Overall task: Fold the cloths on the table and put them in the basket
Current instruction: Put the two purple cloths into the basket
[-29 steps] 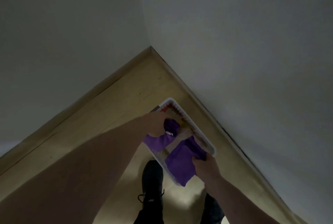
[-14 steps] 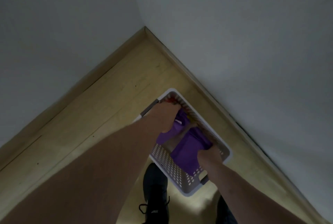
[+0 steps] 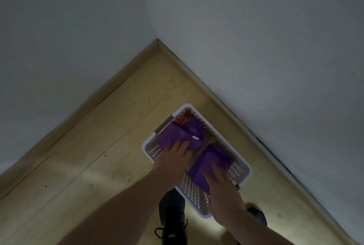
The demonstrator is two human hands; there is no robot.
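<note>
The right hand (image 3: 224, 189), fingers straight, presses the near purple cloth (image 3: 208, 166). Left of it the left hand (image 3: 173, 158), fingers spread, rests on the far purple cloth (image 3: 183, 132). Both lie in the white basket (image 3: 193, 191), its long axis running near-right to far-left toward the corner.

Bare forearms (image 3: 122, 207), no sleeves in view; black lace-up shoe (image 3: 172, 219) near, small white mark; second dark shoe (image 3: 257, 214) right
</note>
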